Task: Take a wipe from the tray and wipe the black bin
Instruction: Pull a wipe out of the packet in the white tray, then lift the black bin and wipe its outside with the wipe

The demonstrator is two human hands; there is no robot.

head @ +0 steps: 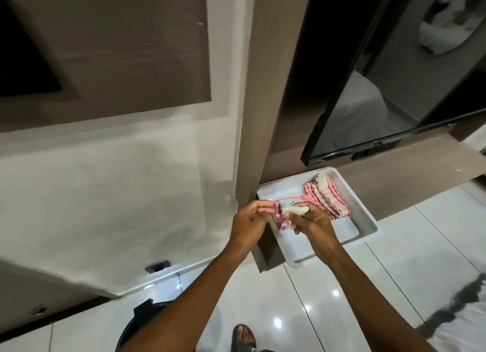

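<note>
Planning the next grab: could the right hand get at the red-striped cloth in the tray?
Probably yes: the right hand is just beside the red-striped cloth, which lies uncovered in the tray, though it's holding a wipe.

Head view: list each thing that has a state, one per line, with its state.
Pink wipe pack: in the left hand, over the tray's near-left corner.
White wipe: pinched by the right hand, partly pulled out.
White tray: on the ledge, overhanging.
Red-striped cloth: folded in the tray.
Black bin: on the floor, untouched.

Both hands [278, 220] on wipe pack [288, 207] over tray [365, 220]
</note>
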